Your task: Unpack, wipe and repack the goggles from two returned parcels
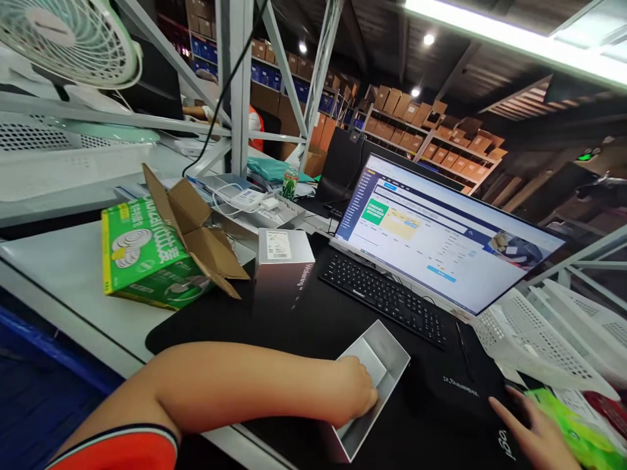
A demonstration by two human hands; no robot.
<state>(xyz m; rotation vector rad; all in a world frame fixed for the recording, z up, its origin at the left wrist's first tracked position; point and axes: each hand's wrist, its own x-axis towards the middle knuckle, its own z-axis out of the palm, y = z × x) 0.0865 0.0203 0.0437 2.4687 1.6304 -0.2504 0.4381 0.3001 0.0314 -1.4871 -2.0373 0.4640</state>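
Note:
My left hand (355, 391) reaches into an open grey carton (392, 378) that lies on the black desk mat. Its fingers are curled, and their tips are hidden inside. A white piece (365, 359) sits in the carton beside the hand; I cannot tell what the fingers grip. At the right edge, my right hand (536, 424) is low over the mat with its fingers apart and nothing in them. Next to it lies a green and yellow plastic packet (573, 424). A closed box (284, 267) with a white label stands farther back on the mat.
A green carton (151, 254) with raised flaps is at left. Behind the mat are a black keyboard (382, 294) and a lit monitor (441, 235). White perforated baskets (533, 333) stand at right, a fan (68, 39) upper left. A drink can (290, 183) stands near some chargers.

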